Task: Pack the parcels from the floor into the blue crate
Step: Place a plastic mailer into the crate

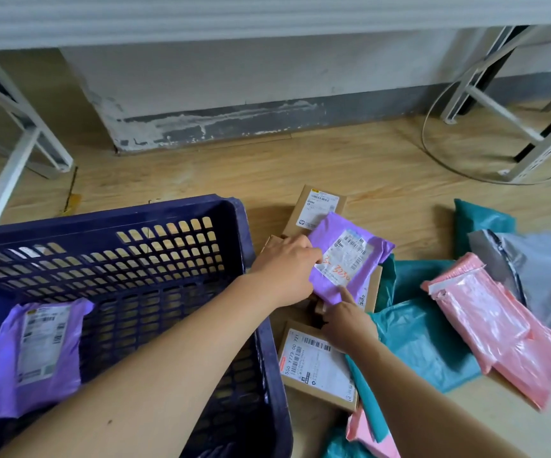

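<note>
The blue crate [244, 246] stands on the floor at the left, with one purple parcel [32, 355] lying inside it. Right of the crate lies a heap of parcels. My left hand [284, 269] grips the left edge of a second purple parcel [340, 259] with a white label, lying on top of brown boxes. My right hand [346, 319] holds the same parcel at its near edge, index finger stretched along it. A brown box [317, 361] lies just below my right hand, another brown box [313, 206] beyond the purple parcel.
Teal bags [426, 345], a pink bag [492, 332] and a grey bag [548, 276] lie on the wooden floor at the right. White table legs [19, 150] stand at the left, more white legs [512, 127] and a cable at the right. A grey wall [234, 94] runs behind.
</note>
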